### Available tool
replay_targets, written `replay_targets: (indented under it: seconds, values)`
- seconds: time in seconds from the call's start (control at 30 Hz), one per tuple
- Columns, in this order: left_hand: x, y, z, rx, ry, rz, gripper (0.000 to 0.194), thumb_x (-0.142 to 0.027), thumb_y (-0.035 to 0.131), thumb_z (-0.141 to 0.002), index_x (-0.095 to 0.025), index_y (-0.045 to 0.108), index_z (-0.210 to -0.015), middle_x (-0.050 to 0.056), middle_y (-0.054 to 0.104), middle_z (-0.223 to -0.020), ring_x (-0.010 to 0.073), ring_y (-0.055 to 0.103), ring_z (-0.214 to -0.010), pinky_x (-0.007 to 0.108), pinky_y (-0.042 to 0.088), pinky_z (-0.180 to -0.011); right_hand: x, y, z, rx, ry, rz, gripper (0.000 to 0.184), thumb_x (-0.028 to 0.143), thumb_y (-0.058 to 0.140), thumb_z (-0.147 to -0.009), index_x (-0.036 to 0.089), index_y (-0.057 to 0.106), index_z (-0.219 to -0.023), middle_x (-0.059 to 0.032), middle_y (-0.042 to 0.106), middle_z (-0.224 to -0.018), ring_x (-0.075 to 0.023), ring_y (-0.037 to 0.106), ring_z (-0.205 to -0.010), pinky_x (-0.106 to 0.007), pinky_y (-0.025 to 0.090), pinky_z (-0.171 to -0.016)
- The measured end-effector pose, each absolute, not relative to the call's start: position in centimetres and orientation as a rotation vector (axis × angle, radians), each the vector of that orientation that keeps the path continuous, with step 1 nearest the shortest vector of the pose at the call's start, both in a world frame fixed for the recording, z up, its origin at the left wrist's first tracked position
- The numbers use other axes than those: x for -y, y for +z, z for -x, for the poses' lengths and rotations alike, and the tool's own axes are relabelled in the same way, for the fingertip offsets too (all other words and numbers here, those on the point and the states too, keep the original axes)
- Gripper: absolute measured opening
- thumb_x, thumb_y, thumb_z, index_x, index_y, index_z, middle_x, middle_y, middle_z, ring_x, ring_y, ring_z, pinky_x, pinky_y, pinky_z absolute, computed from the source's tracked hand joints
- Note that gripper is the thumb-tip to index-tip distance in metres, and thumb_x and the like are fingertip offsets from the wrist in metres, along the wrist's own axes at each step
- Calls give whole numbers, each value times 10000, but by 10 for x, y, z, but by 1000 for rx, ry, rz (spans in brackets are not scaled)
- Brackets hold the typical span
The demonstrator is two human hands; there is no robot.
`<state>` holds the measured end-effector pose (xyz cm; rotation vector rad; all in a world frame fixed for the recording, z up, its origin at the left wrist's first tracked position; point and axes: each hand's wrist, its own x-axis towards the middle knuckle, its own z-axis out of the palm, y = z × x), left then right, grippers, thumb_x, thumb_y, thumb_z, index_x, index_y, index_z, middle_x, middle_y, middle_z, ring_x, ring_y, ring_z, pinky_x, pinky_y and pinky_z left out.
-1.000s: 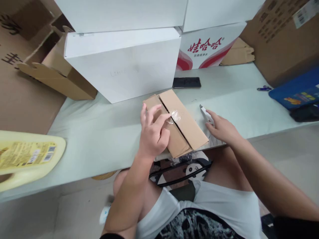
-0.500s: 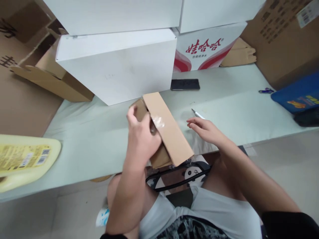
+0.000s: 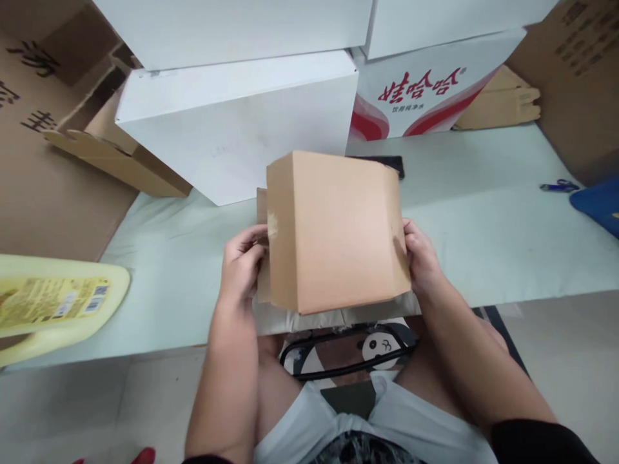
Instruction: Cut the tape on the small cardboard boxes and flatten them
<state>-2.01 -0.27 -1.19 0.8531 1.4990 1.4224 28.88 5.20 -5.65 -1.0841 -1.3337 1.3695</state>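
The left hand (image 3: 242,264) and right hand (image 3: 422,258) grip the cardboard box (image 3: 345,235) by opposite sides, holding it between them, its side panels angled off the broad face, though I can't tell whether it's fully open.

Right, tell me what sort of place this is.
Probably a packing or storage corner; home or stockroom, I cannot tell. White cartons are stacked on a cloth-covered table, a large brown carton stands at its left end, and the left hand and right hand hold a smaller cardboard box.
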Motion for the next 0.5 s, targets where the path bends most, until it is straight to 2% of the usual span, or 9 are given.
replay_targets:
  seconds: [0.03,0.1,0.17,0.23,0.3,0.33,0.4,0.43,0.5]
  values:
    - [2,-15,21,-1474,1407,-850,295,-277,664,-601,-209,789,-859,93,784,-1127,340,683,-1179,364,571,-792,-50,-55,-291,1294,1380,1066,508,761,708,-815,294,575,-968,-17,727,-890,-223,705,-723,-351,588,-608]
    - [-1,-19,22,-1432,1417,-896,269,-408,709,-648,-227,788,-831,108,707,-1361,389,524,-1439,412,572,-923,-47,-50,-295,1249,1377,1040,522,707,818,-751,288,554,-916,-1,710,-851,-199,681,-679,-322,569,-582]
    - [-2,-21,21,-1451,1522,-1008,306,-521,779,-662,-236,764,-773,101,637,-1453,379,398,-1544,424,516,-1071,-45,-45,-295,1237,1330,1017,526,683,841,-747,283,531,-891,14,689,-826,-174,655,-647,-294,550,-560]
    - [-1,-18,18,-1553,1699,-1129,312,-486,867,-652,-215,727,-721,110,660,-1355,340,508,-1428,399,479,-1106,-43,-42,-293,1237,1268,985,524,672,836,-767,281,506,-884,32,654,-778,-146,615,-601,-260,511,-524]
    - [4,-12,14,-1621,1825,-1187,280,-411,886,-677,-193,719,-731,95,698,-1155,263,640,-1134,373,516,-1009,-43,-42,-290,1254,1230,971,518,666,820,-797,284,487,-903,49,623,-729,-127,577,-557,-237,467,-493]
    - [8,-7,12,-1617,1842,-1189,262,-422,848,-720,-191,732,-766,80,703,-1044,233,653,-989,371,539,-937,-43,-43,-289,1262,1227,971,514,670,807,-812,288,482,-924,55,615,-711,-123,565,-540,-231,449,-482]
    - [16,1,10,-1528,1828,-1215,276,-467,695,-814,-199,758,-830,62,692,-871,229,654,-827,399,574,-832,-45,-45,-287,1268,1238,971,519,688,783,-830,296,474,-973,66,611,-678,-124,562,-517,-229,437,-472]
    - [20,5,10,-1477,1824,-1249,283,-454,629,-833,-205,763,-828,65,693,-839,247,670,-819,421,590,-812,-46,-46,-286,1269,1263,970,530,698,778,-831,300,470,-998,73,611,-661,-127,568,-508,-231,443,-473]
    - [25,11,14,-1410,1848,-1333,211,-344,607,-815,-210,768,-790,81,725,-943,290,707,-973,458,603,-906,-48,-46,-284,1268,1365,966,560,702,790,-818,307,459,-1038,92,600,-616,-130,569,-475,-237,465,-474]
